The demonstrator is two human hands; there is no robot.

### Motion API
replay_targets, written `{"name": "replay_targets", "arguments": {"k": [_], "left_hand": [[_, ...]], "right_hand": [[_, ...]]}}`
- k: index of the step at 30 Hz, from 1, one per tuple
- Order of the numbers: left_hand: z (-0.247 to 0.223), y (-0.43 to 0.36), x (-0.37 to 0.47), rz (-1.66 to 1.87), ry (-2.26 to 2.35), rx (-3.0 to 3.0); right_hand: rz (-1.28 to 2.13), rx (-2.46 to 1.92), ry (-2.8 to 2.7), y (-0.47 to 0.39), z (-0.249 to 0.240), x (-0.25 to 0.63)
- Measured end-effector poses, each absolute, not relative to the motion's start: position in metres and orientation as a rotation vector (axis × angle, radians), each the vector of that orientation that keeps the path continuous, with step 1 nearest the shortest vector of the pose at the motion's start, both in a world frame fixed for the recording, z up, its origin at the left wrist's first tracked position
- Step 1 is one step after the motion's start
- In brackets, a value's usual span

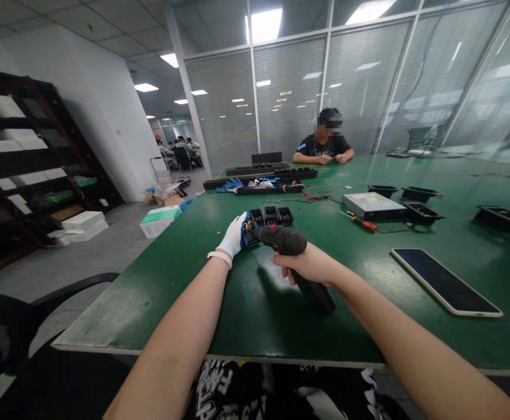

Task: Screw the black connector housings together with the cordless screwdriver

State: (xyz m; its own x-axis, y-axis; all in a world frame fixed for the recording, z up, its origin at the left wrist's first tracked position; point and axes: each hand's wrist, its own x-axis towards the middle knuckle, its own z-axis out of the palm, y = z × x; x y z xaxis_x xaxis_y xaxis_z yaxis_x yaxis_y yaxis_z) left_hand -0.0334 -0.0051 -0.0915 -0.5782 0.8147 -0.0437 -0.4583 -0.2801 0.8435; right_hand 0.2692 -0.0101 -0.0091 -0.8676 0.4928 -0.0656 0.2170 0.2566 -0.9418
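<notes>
My right hand (310,265) is wrapped round the grip of a black cordless drill (283,239), its nose pointing left. In a white and blue work glove, my left hand (234,234) grips a small black box with brass-coloured parts inside (250,233). The drill's tip reaches this box; whether it touches a screw is too small to tell. Just behind stand several similar small black open boxes (271,216) in a row. My left fingers are partly hidden behind the box.
A phone (447,283) lies at right. Beyond it are a red screwdriver (364,223), a grey metal case (373,206) and several black trays (421,213). Black bars (276,175) and a blue glove (231,185) lie at the back. A person (324,143) sits across the table (171,297).
</notes>
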Motion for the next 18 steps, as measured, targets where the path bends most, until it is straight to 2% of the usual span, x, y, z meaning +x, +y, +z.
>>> {"name": "replay_targets", "arguments": {"k": [18], "left_hand": [[-0.0893, -0.0063, -0.0321, 1.944, 1.124, 0.523]], "right_hand": [[1.632, -0.657, -2.309, -0.0107, -0.0088, 0.2683]]}}
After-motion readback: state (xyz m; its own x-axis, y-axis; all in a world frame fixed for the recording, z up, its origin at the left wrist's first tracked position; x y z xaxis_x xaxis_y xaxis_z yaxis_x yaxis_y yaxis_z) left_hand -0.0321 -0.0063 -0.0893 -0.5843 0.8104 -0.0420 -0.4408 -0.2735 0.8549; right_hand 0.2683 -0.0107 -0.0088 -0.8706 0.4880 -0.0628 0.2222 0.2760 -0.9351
